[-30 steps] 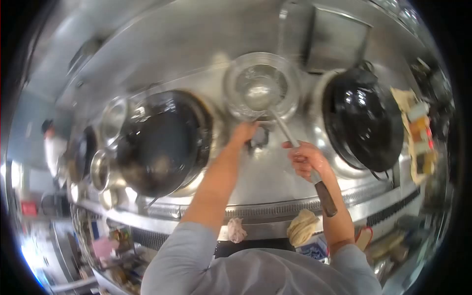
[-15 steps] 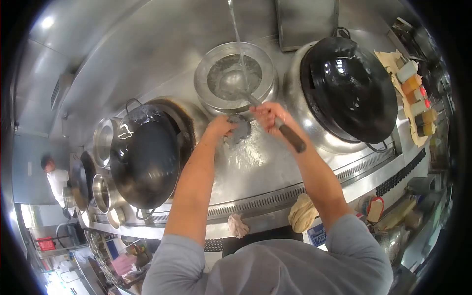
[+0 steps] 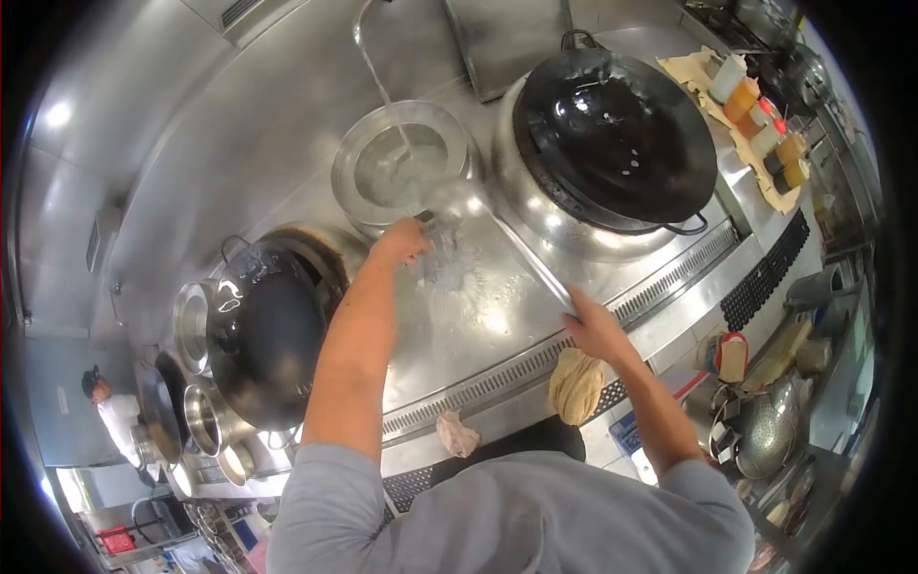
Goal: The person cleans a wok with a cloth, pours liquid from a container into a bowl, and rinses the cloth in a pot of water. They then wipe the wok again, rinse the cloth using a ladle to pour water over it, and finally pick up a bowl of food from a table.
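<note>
My right hand [image 3: 595,327] grips the end of a long-handled ladle [image 3: 535,263], whose blurred bowl is beside the rim of a round metal pot [image 3: 346,182]. Water runs from a thin curved spout [image 3: 361,43] into that pot, and its surface is stirred up. Just below the pot, my left hand [image 3: 404,243] is closed on a wet grey cloth [image 3: 440,260] over the steel worktop [image 3: 430,344]. Its fingers are partly hidden.
A black wok [image 3: 622,134] lies at the right, another wok [image 3: 273,335] at the left. Sauce bottles [image 3: 741,99] stand at the far right. A tan cloth [image 3: 577,386] and a pale cloth [image 3: 458,434] lie on the front edge. Another person [image 3: 117,416] is at the far left.
The ladle has come out of the pot, and my right hand has moved down and right, now at the handle's end. My left hand stays beside the pot with the cloth. The view has shifted.
</note>
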`<move>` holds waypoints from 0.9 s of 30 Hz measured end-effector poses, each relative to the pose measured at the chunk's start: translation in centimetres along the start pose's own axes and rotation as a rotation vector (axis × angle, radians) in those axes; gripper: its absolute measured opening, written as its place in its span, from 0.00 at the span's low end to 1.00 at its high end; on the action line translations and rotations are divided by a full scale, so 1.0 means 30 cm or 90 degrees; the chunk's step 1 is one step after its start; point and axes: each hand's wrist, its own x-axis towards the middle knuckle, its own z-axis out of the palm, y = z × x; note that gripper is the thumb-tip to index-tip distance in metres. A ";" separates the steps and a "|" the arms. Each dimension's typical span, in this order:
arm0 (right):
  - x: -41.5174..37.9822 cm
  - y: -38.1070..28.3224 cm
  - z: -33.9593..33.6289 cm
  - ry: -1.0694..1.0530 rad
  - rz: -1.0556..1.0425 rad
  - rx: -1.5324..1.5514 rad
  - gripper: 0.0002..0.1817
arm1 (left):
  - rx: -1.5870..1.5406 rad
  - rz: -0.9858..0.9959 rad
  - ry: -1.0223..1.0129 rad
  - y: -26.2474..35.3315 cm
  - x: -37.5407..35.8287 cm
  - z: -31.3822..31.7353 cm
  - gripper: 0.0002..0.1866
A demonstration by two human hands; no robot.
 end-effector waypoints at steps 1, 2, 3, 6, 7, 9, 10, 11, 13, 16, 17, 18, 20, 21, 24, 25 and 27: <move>-0.067 0.058 -0.018 0.026 0.060 -0.056 0.27 | -0.013 -0.023 0.020 0.049 -0.053 -0.020 0.22; -0.134 0.104 -0.025 0.058 0.073 -0.089 0.26 | -0.010 -0.023 0.028 0.078 -0.081 -0.032 0.22; -0.188 0.143 -0.030 0.089 0.088 -0.121 0.26 | 0.006 -0.011 0.029 0.096 -0.101 -0.037 0.22; -0.249 0.295 -0.009 0.146 0.092 -0.218 0.25 | 0.113 0.084 0.024 0.087 -0.094 -0.049 0.26; -0.248 0.329 0.002 0.136 0.087 -0.260 0.25 | 0.141 0.108 0.056 0.099 -0.110 -0.052 0.27; -0.218 0.356 0.007 0.118 0.081 -0.343 0.26 | 0.197 0.160 0.124 0.134 -0.176 -0.050 0.27; -0.194 0.347 0.027 0.169 0.071 -0.378 0.26 | 0.157 0.173 0.181 0.157 -0.222 -0.046 0.26; -0.155 0.291 0.059 0.221 0.065 -0.413 0.26 | 0.115 0.189 0.234 0.197 -0.308 -0.034 0.26; -0.032 0.093 0.189 0.332 0.015 -0.069 0.35 | 0.040 0.244 0.352 0.219 -0.432 0.047 0.25; 0.124 -0.212 0.390 0.138 0.220 0.634 0.51 | -0.035 0.262 0.405 0.242 -0.573 0.182 0.29; 0.148 -0.295 0.414 0.126 0.270 0.802 0.58 | -0.108 0.249 0.373 0.184 -0.543 0.231 0.28; 0.158 -0.381 0.436 0.166 0.264 0.936 0.53 | -0.235 0.279 0.430 0.128 -0.530 0.301 0.27; 0.274 -0.374 0.584 0.327 0.228 0.814 0.29 | -0.768 0.203 0.484 0.114 -0.582 0.469 0.32; 0.283 -0.401 0.614 0.362 0.238 0.716 0.22 | -1.046 0.139 0.479 0.147 -0.652 0.512 0.34; 0.241 -0.439 0.733 0.404 0.043 0.446 0.19 | -1.386 0.198 -0.001 0.124 -0.764 0.534 0.33; 0.199 -0.449 0.757 0.393 -0.034 0.373 0.20 | -1.316 0.221 0.047 0.092 -0.762 0.551 0.32; 0.142 -0.460 0.782 0.398 -0.039 0.400 0.20 | -1.176 0.266 0.142 0.034 -0.701 0.586 0.30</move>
